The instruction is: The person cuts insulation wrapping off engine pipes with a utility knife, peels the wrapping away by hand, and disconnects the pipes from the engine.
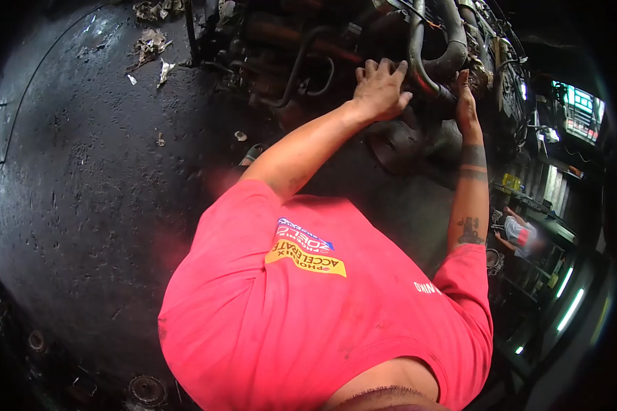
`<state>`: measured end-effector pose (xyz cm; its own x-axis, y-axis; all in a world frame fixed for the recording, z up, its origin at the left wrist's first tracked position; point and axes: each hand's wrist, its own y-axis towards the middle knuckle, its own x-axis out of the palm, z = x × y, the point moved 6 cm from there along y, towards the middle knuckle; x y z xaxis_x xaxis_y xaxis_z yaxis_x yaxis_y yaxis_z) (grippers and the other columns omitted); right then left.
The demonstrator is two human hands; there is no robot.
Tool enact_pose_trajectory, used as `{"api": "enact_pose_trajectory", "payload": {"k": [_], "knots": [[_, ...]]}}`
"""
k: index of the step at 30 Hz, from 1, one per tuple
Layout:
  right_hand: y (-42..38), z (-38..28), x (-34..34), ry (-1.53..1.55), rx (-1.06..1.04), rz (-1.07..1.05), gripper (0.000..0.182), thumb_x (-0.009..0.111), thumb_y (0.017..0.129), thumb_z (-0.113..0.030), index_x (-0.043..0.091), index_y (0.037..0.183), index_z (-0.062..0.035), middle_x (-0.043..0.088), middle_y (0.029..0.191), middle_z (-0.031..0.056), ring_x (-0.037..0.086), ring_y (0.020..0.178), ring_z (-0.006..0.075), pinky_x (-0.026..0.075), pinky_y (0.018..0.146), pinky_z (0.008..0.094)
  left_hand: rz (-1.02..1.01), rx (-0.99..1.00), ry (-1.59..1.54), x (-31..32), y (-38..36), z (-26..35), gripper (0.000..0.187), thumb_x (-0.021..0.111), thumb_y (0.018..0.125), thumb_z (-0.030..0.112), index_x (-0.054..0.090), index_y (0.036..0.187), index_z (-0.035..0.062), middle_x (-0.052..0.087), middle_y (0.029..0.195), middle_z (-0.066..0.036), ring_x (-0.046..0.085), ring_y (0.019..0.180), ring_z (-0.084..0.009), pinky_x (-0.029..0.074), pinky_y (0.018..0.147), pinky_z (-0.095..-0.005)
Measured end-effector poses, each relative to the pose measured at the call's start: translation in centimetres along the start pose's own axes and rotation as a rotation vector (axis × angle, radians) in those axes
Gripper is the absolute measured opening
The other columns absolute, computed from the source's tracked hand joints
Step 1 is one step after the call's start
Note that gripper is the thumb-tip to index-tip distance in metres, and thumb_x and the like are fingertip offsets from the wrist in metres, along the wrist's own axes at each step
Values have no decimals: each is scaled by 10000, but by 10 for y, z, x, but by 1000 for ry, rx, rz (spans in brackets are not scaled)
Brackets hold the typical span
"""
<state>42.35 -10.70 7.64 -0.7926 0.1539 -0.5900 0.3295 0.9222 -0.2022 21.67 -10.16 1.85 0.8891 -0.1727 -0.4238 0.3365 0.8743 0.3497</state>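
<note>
My left hand (382,90) rests over dark, greasy engine parts, its fingers spread and slightly bent. What lies under the fingertips is too dark to name. On the other side of a curved metal pipe (452,55), my right hand (467,103) is seen edge-on, with straight fingers pointing up beside the lower pipe end. Its palm side is turned toward the pipe and partly hidden. A thinner pipe (416,41) runs down between the hands. Below them sits a rounded dark housing (397,145).
Thin bent tubing (296,75) sticks out left of my hands. Scraps of debris (151,46) lie on the dark, pitted floor (110,178). A round metal part (147,389) is at the lower left. Another person (521,233) is in the background at right.
</note>
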Motion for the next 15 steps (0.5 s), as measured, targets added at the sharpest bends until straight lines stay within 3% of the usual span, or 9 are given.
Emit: {"api": "enact_pose_trajectory", "payload": {"k": [3, 6, 8, 10, 11, 12, 14, 15], "knots": [[2, 3, -1, 2, -18, 4, 896, 276, 881, -659, 214, 1384, 80, 214, 1469, 170, 174, 1368, 231, 128, 1109, 322, -86, -45, 49, 20, 12, 6, 506, 654, 730, 383, 564, 1137, 95, 378, 1221, -188, 339, 1101, -379, 300, 863, -518], [-11, -18, 4, -52, 2, 54, 900, 283, 875, -663, 202, 1391, 70, 193, 1479, 168, 157, 1377, 224, 113, 1114, 320, -143, 44, 209, 38, 12, 10, 475, 656, 728, 390, 589, 1082, 81, 390, 1205, -190, 338, 1102, -377, 303, 860, -521], [-12, -18, 3, 27, -8, 98, 878, 286, 887, -649, 232, 1381, 75, 224, 1469, 172, 172, 1372, 229, 132, 1109, 318, -213, 35, 210, 29, 10, 14, 431, 664, 724, 356, 608, 1045, 74, 416, 1196, -172, 357, 1101, -373, 317, 854, -510], [-4, -15, -2, -89, -95, 111, 864, 302, 884, -655, 367, 1314, 91, 396, 1376, 193, 332, 1299, 248, 229, 1064, 310, 61, -40, -14, 12, 8, 6, 368, 659, 735, 303, 604, 1004, 58, 452, 1174, -150, 399, 1080, -358, 341, 847, -496], [-3, -14, -4, -89, -116, 124, 865, 300, 882, -658, 361, 1316, 88, 382, 1382, 210, 311, 1315, 255, 220, 1071, 314, 189, -102, -11, 4, 5, 2, 284, 644, 748, 248, 593, 943, 49, 513, 1081, -139, 472, 997, -330, 376, 843, -450], [-5, -9, -5, -78, -107, 140, 865, 300, 882, -658, 361, 1316, 88, 382, 1382, 210, 311, 1315, 255, 220, 1071, 314, 171, -89, -10, 7, 0, -3, 284, 644, 748, 248, 593, 943, 49, 513, 1081, -139, 472, 997, -330, 376, 843, -450], [-8, -15, -2, -103, -127, 178, 882, 288, 875, -672, 352, 1321, 86, 363, 1390, 223, 288, 1329, 258, 212, 1076, 317, 136, -423, -334, 31, -26, -49, 309, 576, 755, 163, 569, 1022, 7, 585, 948, -216, 550, 924, -399, 426, 825, -454], [-6, -9, -4, -107, -88, 169, 882, 280, 873, -678, 352, 1329, 73, 362, 1393, 218, 281, 1332, 258, 208, 1077, 313, 24, -389, -314, 58, -44, -70, 349, 571, 755, 155, 557, 1065, -5, 590, 995, -231, 551, 971, -400, 431, 853, -442]]}}
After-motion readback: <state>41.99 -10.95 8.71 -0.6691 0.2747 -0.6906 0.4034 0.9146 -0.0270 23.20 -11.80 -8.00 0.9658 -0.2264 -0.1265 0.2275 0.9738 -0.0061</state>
